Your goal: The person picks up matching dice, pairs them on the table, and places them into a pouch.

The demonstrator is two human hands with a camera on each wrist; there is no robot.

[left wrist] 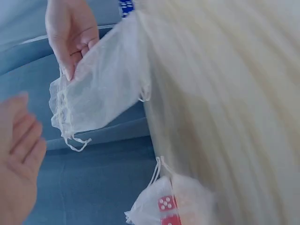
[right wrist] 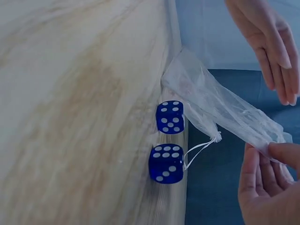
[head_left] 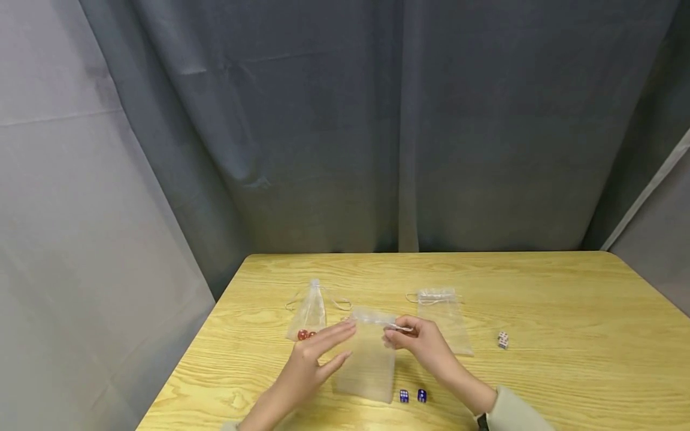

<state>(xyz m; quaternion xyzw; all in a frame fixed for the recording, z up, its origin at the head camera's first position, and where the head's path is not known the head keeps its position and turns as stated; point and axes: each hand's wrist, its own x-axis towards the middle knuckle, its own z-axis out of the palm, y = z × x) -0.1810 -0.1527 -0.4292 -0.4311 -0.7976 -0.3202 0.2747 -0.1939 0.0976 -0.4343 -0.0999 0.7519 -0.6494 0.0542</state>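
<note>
As the right hand (head_left: 417, 340) pinches the bag (head_left: 368, 365) near its far-right corner, I see the left hand (head_left: 312, 357) released.
Blue dice (head_left: 422, 395) crowd its near-right edge; white dice (head_left: 503, 340) leave room.

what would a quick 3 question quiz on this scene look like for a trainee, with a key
1. Multiple choice: which hand pinches the middle mesh bag?
a) left
b) right
c) neither
2. True or false: both blue dice are inside a bag.
3. Fill in: in the head view, the leftmost mesh bag has ____ dice in it.

Key:
1. b, the right hand.
2. False: the blue dice lie loose on the table.
3. Red: the red dice show through the mesh.
</note>
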